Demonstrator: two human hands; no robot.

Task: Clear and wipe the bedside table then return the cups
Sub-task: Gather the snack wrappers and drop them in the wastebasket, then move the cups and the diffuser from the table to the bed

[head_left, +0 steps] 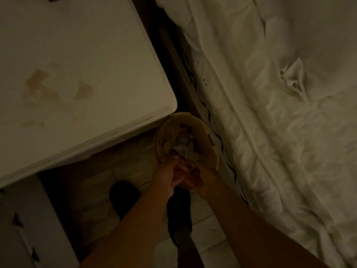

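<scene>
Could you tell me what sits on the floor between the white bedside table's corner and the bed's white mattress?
In the head view, a round beige bin holding crumpled rubbish sits there, with both hands at its near rim.

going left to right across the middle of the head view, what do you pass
white bedside table top with brownish stains → dark gap beside the bed → white quilted mattress edge → rumpled white bedsheet
</scene>
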